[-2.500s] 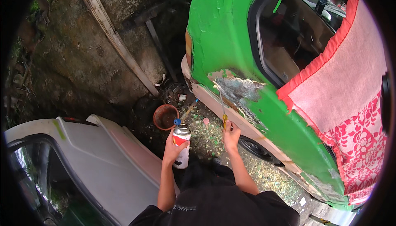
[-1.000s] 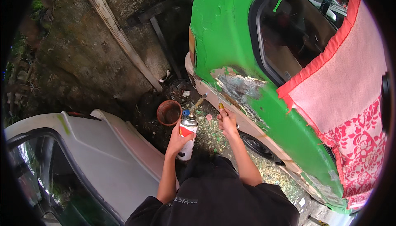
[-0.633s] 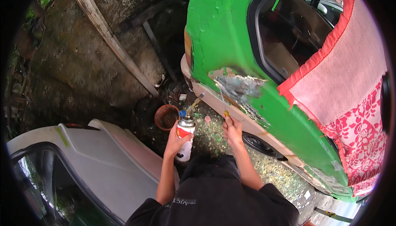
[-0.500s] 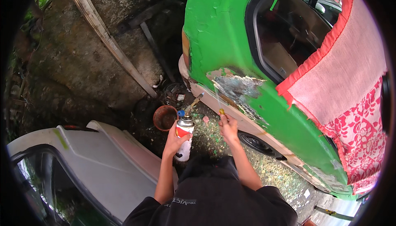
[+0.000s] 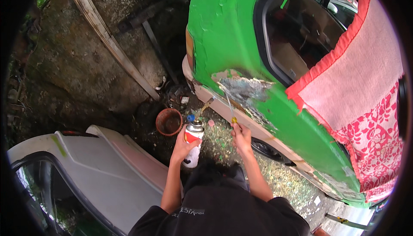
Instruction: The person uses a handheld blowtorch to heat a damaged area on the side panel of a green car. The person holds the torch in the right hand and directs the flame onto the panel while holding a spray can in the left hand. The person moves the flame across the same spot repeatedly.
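Both hands are working low beside the green car body (image 5: 223,29): left hand (image 5: 183,143) is gripping the torch canister (image 5: 193,143), right hand (image 5: 241,135) is pinching a scraper (image 5: 231,109) against the stripped patch (image 5: 245,89). Keeping the blade shallow and the flame moving seems wise.

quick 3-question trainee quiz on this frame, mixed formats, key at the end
1. Multiple choice: what does the left hand grip? A) a paint roller B) a gas canister with a torch nozzle C) a hammer
2. True or false: the right hand holds a yellow-handled scraper whose blade reaches up to the stripped patch on the green vehicle body.
3. Fill in: the round brown pot on the ground lies to the person's ____ of the canister.

Key: 1 B. 2 true. 3 left.
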